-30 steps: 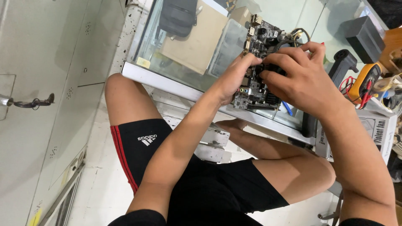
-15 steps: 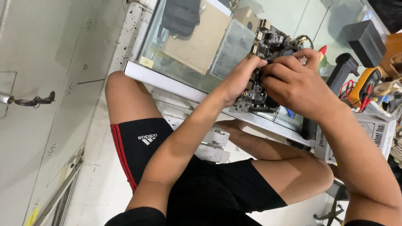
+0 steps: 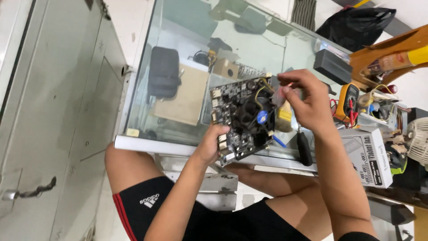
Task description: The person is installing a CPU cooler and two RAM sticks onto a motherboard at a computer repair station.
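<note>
Your left hand (image 3: 210, 145) has its grip clenched on the lower edge of the circuit board (image 3: 240, 117), tilted up over the glass bench (image 3: 147, 89). Right hand (image 3: 307, 100) pinches something small just above the board's top corner; can't tell what. Multimeter (image 3: 347, 101) right of it.

multimeter (image 3: 349, 101) and box (image 3: 368, 154) crowd right, glass top (image 3: 187, 40) open left

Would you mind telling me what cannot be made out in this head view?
- Underside of the circuit board: faces away.
- What the right hand pinches: small, blurred, partly covered by its fingers.
- Left hand: its fingers hidden behind the board.
- White box: its far side is covered by clutter.
</note>
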